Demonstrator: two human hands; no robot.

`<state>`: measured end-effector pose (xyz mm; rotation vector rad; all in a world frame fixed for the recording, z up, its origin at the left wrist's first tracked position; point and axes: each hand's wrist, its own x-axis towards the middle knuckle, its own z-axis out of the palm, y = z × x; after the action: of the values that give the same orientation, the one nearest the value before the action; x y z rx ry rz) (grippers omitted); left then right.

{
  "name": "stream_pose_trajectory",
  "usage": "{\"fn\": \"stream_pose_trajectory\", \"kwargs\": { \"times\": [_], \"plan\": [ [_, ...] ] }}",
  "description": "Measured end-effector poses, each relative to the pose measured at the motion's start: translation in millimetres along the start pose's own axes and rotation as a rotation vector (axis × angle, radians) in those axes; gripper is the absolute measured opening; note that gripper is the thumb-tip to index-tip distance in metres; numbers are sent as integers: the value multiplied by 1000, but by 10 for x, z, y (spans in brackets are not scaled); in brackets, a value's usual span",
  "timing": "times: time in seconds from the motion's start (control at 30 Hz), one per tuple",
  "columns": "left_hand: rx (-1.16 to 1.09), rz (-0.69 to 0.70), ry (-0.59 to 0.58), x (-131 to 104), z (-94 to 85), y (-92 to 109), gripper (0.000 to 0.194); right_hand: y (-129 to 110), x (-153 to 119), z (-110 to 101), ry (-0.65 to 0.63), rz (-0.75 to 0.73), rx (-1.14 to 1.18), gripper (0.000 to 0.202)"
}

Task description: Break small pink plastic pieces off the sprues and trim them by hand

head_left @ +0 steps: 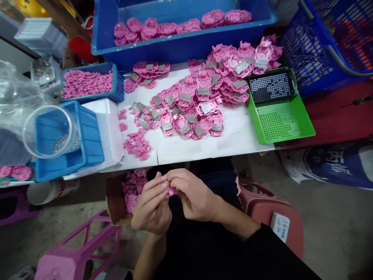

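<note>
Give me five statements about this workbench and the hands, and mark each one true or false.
1. Both hands pinch one small pink part together, the left hand meeting the right hand above the lap. True.
2. The green tray lies at the left end of the white tabletop. False: it lies at the right end.
3. The pile of pink housings carries grey metal plates. True.
4. The large blue crate at the back is filled with grey screws. False: it holds pink parts.
5. A cardboard box of pink pieces sits beside the left hand. True.
</note>
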<state>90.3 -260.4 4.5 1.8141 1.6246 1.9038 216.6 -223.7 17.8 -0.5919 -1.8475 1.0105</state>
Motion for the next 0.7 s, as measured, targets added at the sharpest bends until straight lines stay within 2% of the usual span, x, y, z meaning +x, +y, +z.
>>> {"fn": "stream_pose_trajectory", "kwargs": {
  "times": [0.13, 0.27, 0.33, 0.5, 0.63, 0.7],
  "plan": [
    [-34, 30, 101, -13, 46, 2, 9, -96, 3, 118, 155, 0, 3, 30],
    [-98, -9, 86, 2, 48, -8, 9, -191, 41, 163, 244, 62, -4, 28],
    [-115, -44, 65, 15, 25, -45, 11, -192, 50, 151, 247, 89, -15, 26],
    [-140, -170, -100, -40, 15, -236, 20, 1, 44, 47, 175, 255, 53, 17],
    [-120, -421, -290, -158, 130, -392, 25, 255, 55, -50, 245, 413, 79, 16],
    [-83, -536, -320, -109, 214, -482, 26, 383, 53, -97, 268, 430, 25, 21]
  ]
}}
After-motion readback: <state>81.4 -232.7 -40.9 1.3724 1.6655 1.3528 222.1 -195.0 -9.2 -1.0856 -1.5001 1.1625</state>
